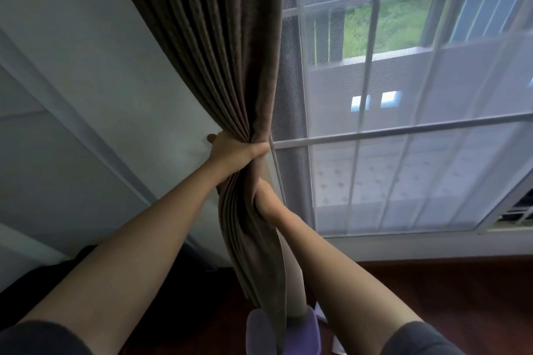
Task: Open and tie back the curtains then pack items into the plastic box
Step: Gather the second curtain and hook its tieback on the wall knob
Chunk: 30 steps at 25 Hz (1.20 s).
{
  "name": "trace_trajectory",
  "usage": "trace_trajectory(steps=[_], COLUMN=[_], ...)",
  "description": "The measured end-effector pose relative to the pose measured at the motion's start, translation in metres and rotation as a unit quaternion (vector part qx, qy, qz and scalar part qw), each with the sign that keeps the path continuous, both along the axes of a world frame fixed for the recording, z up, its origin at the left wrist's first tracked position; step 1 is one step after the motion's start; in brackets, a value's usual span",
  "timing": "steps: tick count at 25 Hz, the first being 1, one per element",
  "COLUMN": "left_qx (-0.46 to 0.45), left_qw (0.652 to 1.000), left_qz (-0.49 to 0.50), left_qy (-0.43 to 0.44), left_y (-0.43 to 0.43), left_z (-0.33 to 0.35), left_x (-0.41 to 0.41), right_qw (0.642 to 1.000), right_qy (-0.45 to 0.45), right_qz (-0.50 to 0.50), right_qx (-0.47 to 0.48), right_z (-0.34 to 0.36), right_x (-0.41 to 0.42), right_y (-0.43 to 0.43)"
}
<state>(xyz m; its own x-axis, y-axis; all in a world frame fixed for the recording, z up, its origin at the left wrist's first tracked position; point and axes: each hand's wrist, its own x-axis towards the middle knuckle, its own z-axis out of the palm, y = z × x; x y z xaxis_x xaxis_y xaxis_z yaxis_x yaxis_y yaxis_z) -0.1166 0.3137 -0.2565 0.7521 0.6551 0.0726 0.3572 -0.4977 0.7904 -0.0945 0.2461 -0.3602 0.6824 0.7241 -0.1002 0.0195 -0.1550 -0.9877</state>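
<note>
While the brown curtain (213, 52) hangs bunched beside the window (403, 131), your left hand (235, 153) with fingers wrapped round the gather, your right hand (266, 200) with fingers clutching the folds just below.

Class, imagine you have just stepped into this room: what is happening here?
A person has the brown curtain gathered into a tight bunch. The left hand grips round the bunch, and the right hand holds it just below. A sheer white curtain hangs to its right, letting daylight through. No tie-back is in view, so the curtain is not yet tied.
</note>
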Motion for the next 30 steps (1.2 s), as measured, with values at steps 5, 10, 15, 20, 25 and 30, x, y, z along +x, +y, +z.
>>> trace_trajectory(steps=[5,10,15,20,25,30], left_qx=[0.002,0.027,0.023,0.036,0.03,0.027], left_qw=[0.997,0.988,0.985,0.984,0.985,0.975], left_qz=[0.049,0.14,0.164,0.166,0.162,0.213], left_qy=[-0.058,-0.056,-0.056,-0.053,-0.052,-0.057], left_y=[0.049,0.102,0.13,0.15,0.164,0.17], left_z=[0.002,0.02,0.034,0.036,0.038,0.036], left_x=[-0.04,-0.078,-0.1,-0.115,-0.122,-0.112], right_qw=[0.999,0.995,0.988,0.991,0.993,0.997], right_qy=[-0.013,-0.013,-0.082,-0.03,0.033,0.012], right_qz=[0.017,-0.017,0.025,0.063,0.055,0.008], right_qx=[-0.048,-0.102,-0.129,-0.111,-0.098,-0.081], right_z=[-0.005,-0.016,-0.011,-0.019,-0.035,-0.036], right_x=[0.003,0.024,0.025,0.029,0.029,0.022], right_y=[0.015,0.032,0.075,0.109,0.115,0.092])
